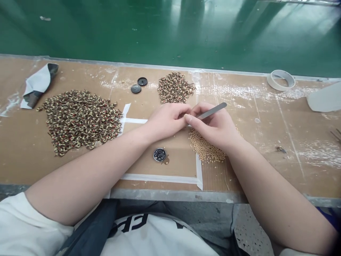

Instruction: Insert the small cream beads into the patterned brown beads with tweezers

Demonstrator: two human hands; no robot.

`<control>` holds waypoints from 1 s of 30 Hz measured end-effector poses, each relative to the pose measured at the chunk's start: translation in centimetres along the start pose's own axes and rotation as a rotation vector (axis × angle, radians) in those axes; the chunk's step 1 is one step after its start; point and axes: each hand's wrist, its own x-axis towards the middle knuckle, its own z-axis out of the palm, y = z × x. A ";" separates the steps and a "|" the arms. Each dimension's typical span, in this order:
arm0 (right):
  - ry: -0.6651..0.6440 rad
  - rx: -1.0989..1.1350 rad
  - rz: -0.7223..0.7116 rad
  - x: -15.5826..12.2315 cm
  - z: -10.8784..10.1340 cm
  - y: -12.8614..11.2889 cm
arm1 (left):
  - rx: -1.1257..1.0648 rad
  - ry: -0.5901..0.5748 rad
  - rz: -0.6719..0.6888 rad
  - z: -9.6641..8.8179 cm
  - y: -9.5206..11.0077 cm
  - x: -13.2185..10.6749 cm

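My left hand [167, 121] is closed, thumb and fingers pinched together just above the board; whatever they hold is hidden. Meeting it at the fingertips, my right hand [215, 126] grips flat grey metal tweezers [213, 111]; their rounded back end sticks out and the working tip is covered. Under the right hand lies a heap of small tan bead-like pieces [206, 147]. Beyond both hands is a smaller pile of tiny brown-and-cream parts with red specks [175, 88]. A small round dish of glossy black paste [160, 155] sits nearer my body.
A large heap of similar brown-and-cream parts [82, 122] spreads at left, beside a folded cloth piece [39, 85]. Two black round caps [136, 89] lie at the back. A tape roll [281, 80] and a whitish translucent object [325, 97] are at right. White tape strips [162, 179] mark the board.
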 end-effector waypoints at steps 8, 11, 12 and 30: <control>-0.009 0.026 0.001 0.1 0.1 0.2 | 0.002 -0.006 -0.016 -0.2 0.2 0.0; -0.014 0.034 -0.005 0.1 0.1 0.2 | 0.003 -0.004 -0.015 -0.1 0.2 0.0; -0.016 0.035 -0.006 0.1 0.1 0.2 | 0.002 -0.003 -0.014 -0.1 0.2 0.0; -0.046 0.045 0.003 -0.1 0.2 0.0 | -0.007 -0.003 -0.023 -0.1 0.1 -0.1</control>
